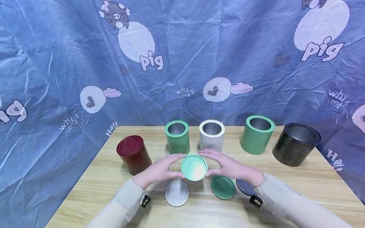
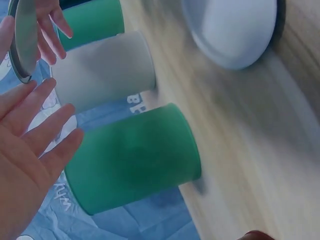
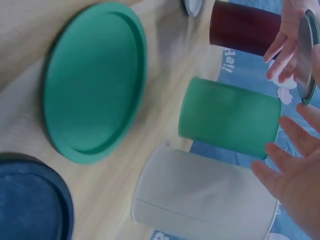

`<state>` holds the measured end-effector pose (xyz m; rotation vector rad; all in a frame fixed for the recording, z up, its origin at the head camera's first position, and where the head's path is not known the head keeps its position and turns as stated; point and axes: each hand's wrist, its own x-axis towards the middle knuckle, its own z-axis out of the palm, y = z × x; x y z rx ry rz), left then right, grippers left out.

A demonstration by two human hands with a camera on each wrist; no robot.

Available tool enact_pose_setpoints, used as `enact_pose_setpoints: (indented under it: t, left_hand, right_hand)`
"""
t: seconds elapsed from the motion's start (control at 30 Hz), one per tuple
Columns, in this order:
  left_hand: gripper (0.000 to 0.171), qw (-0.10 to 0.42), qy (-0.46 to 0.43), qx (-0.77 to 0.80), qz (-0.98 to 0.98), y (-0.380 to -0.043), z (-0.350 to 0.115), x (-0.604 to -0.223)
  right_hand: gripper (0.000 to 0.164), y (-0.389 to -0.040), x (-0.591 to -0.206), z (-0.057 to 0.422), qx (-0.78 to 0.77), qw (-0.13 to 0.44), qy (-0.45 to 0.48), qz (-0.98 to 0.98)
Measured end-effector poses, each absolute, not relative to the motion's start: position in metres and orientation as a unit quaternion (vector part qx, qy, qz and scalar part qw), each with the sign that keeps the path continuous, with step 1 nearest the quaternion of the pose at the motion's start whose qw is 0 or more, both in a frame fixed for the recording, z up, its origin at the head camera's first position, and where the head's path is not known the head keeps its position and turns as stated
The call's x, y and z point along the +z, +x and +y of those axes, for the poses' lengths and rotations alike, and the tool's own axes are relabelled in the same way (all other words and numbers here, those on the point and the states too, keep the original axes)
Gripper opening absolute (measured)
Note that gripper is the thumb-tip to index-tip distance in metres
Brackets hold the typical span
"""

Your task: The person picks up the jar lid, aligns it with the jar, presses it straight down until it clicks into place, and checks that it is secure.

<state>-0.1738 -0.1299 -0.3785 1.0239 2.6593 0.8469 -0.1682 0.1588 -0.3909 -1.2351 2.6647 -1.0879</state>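
A light green can lid [image 1: 194, 167] is held up above the table between both hands, its top facing the head camera. My left hand [image 1: 159, 170] grips its left edge with thumb and index fingertip, while the other fingers spread out in the left wrist view. On the opposite edge, my right hand [image 1: 229, 166] holds it likewise with thumb and fingertips. Behind the lid stand an uncovered green can [image 1: 179, 143] and an uncovered white can [image 1: 211, 142]. Below it on the table lie a white lid [image 1: 177, 193] and a darker green lid [image 1: 223, 187].
Left of the left forearm stands a dark red can [image 1: 134, 158] with its lid on. A larger green can [image 1: 256, 137] and a black can [image 1: 295, 147] stand at the back right. A dark blue lid [image 3: 32, 202] lies under the right wrist. Blue printed cloth [image 1: 182, 63] hangs behind the table.
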Motion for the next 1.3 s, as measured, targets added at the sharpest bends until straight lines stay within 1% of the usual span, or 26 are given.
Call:
enact_pose_setpoints:
  t: [0.23,0.4,0.83,1.07,1.2,1.3]
  left_hand:
    - [0.073,0.055,0.362,0.264,0.892,-0.180,-0.133,-0.369]
    - [0.074,0.044,0.362,0.259,0.894,-0.184,-0.134,-0.360]
    - [0.073,0.035,0.355,0.262,0.897,-0.198,-0.134,-0.335]
    - [0.074,0.011,0.367,0.242,0.898,-0.205,-0.134,-0.328]
    - [0.075,0.018,0.356,0.239,0.903,-0.208,-0.134,-0.325]
    - [0.074,0.023,0.345,0.240,0.907,-0.212,-0.134,-0.322]
  right_hand:
    - [0.070,-0.177,-0.382,0.157,-0.334,-0.017,-0.412,0.847]
    - [0.071,-0.182,-0.374,0.155,-0.327,-0.025,-0.412,0.850]
    - [0.067,-0.200,-0.349,0.151,-0.332,-0.014,-0.400,0.854]
    - [0.067,-0.211,-0.342,0.151,-0.330,-0.007,-0.398,0.856]
    - [0.065,-0.219,-0.338,0.151,-0.330,-0.008,-0.403,0.853]
    - [0.066,-0.224,-0.336,0.150,-0.337,0.003,-0.398,0.853]
